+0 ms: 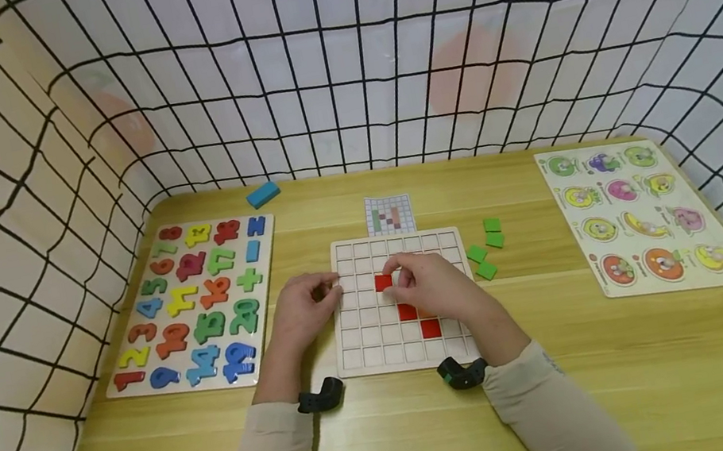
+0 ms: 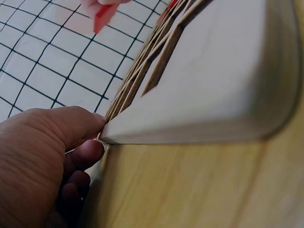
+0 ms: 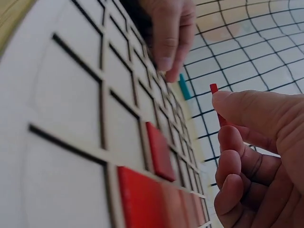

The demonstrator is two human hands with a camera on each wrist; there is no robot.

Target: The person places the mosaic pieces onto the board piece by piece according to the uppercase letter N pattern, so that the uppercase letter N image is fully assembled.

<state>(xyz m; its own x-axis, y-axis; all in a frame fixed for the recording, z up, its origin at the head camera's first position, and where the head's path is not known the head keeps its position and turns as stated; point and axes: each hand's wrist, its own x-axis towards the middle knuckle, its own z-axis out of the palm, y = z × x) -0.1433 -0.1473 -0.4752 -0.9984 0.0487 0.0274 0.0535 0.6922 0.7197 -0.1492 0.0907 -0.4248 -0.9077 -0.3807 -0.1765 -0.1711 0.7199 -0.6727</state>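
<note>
A pale wooden grid board [image 1: 359, 337] lies in the middle of the table. My left hand [image 1: 306, 309] pinches its left edge; in the left wrist view the thumb [image 2: 83, 124] meets the edge from above, with curled fingers beneath. Over the board, my right hand [image 1: 433, 285] holds a small red square tile [image 1: 383, 282] between thumb and fingertips. The right wrist view shows that tile [image 3: 213, 88] raised off the grid. Red tiles [image 1: 430, 328] sit in grid cells under the right hand, and paler reddish ones [image 3: 183, 206] show beyond them.
Behind the board lies a small pattern card [image 1: 389, 215]. Several green tiles [image 1: 485, 270] are scattered to the right. A number puzzle [image 1: 191, 312] is at left, a blue block [image 1: 264, 194] behind it, and a fruit puzzle [image 1: 650, 215] at far right. Black netting [image 1: 379, 77] surrounds the table.
</note>
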